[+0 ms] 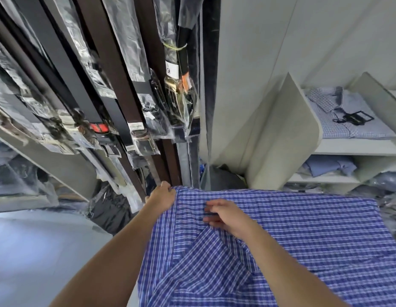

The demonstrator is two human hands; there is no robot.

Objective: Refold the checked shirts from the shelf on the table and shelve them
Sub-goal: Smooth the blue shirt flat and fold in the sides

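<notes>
Head view, looking steeply down. A wall rack of belts [117,85], black and brown, many in clear plastic sleeves with tags, fills the left and centre of the field. White shelving [356,147] stands to the right behind a white divider panel [283,138]. Pale grey floor [37,251] shows at lower left.

The blue-and-white checked shirt [314,235] lies spread across the worktop in the lower right. It covers the worktop completely, so none of the surface is visible. The cloth is mostly flat, with one diagonal fold and some creasing near its middle.

On the upper shelf a stack of folded pale checked shirts [352,127] lies collar up, with a small black tag [354,118] resting on the top one. On the shelf below sits a folded plain blue garment [330,165]. Lower compartments hold bagged items, too blurred to identify.

Both bare forearms reach forward from the bottom edge. The left hand [162,196] is curled around the far left corner of the shirt, gripping the hem at the worktop's edge. The right hand [228,217] rests on the cloth just beside it, fingers pointing left and slightly bent. Whether they pinch a fold cannot be determined.
</notes>
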